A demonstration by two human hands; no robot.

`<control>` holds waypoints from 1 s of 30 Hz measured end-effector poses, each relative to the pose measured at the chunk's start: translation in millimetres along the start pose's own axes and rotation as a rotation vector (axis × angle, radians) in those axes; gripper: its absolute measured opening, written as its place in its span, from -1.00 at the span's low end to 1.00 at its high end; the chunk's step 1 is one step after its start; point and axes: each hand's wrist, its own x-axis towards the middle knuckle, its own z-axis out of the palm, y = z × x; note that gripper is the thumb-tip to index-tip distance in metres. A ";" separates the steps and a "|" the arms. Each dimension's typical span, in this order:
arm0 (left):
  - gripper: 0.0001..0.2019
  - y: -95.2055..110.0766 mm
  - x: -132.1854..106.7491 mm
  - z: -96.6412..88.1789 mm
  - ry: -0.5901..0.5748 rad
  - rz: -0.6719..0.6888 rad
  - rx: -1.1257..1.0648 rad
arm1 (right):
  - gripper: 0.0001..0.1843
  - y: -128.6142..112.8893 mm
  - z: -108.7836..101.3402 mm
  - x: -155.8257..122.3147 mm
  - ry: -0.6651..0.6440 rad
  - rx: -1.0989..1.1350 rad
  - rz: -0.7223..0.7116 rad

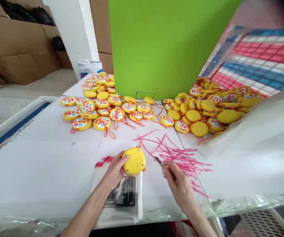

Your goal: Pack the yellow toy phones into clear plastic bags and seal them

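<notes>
My left hand (114,170) grips a round yellow toy (134,160), plain back up, with an orange cord at its top, just above the white table (45,158). My right hand (176,179) is closed in a pinch on a small dark thin tool (158,161), its tip pointing toward the toy. A loose heap of pink strips (178,154) lies just beyond the right hand. Under the left hand sits a stack of clear bags (122,197) with a printed black label.
Many yellow toys with coloured dots lie in a pile at the back left (100,108) and another at the back right (206,108). A green board (166,46) stands behind them. Cardboard boxes (16,49) stand at far left. A clear plastic sheet (260,131) drapes at right.
</notes>
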 end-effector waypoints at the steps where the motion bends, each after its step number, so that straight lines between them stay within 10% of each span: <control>1: -0.68 -1.5 -0.3 0.2 -0.005 0.019 0.025 | -0.85 -8.8 12.8 6.2 -0.010 0.010 -0.046; 30: -0.70 -10.0 -3.3 1.6 0.044 0.152 0.357 | -0.82 -31.6 30.0 17.3 -0.188 -0.025 -0.266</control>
